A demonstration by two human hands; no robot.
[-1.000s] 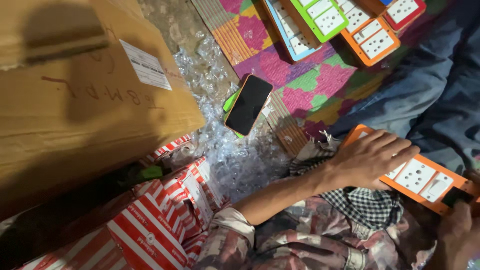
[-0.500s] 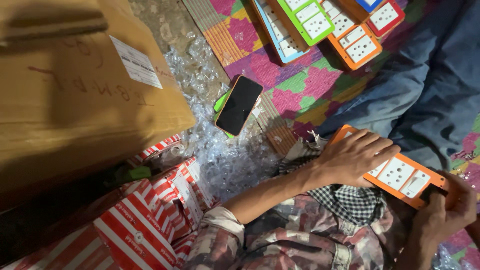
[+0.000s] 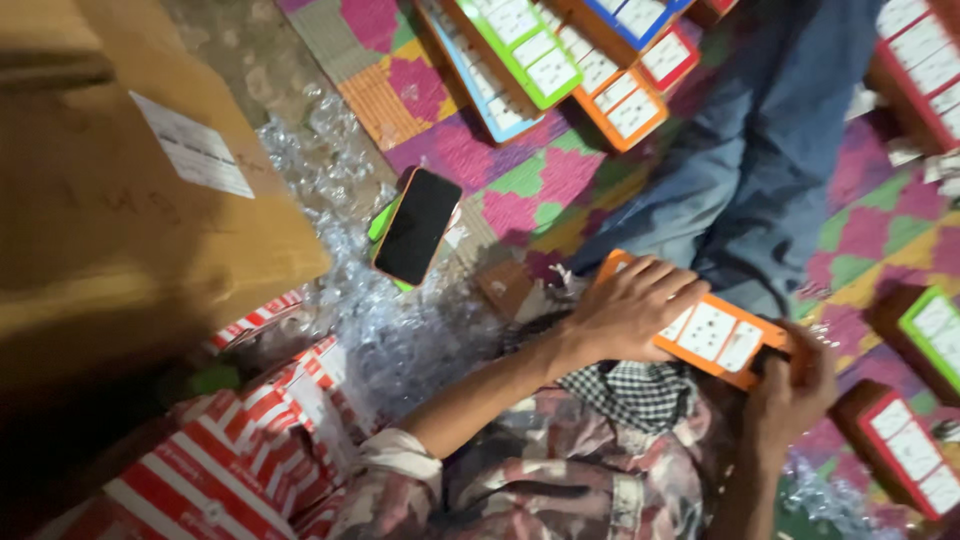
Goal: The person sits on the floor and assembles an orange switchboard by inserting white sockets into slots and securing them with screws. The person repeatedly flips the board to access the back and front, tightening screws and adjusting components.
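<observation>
An orange-framed socket board (image 3: 722, 338) with white sockets lies across my lap over a checkered cloth (image 3: 640, 392). My left hand (image 3: 632, 310) rests on its left end with the fingers spread over the frame, gripping it. My right hand (image 3: 790, 398) clasps the board's right end from below. My sleeves are of patterned reddish cloth.
A black phone (image 3: 417, 226) lies on a green item amid clear plastic wrap (image 3: 400, 340). A big cardboard box (image 3: 120, 200) fills the left, with red-and-white striped cartons (image 3: 235, 450) below it. More socket boards lie at the top (image 3: 560, 60) and at the right (image 3: 905, 440). A blue-jeaned leg (image 3: 760, 170) crosses the colourful mat (image 3: 530, 185).
My right hand has come fully into view, clasped on the board's right end. The left hand stays on the board. The view has shifted, showing more boards at the right.
</observation>
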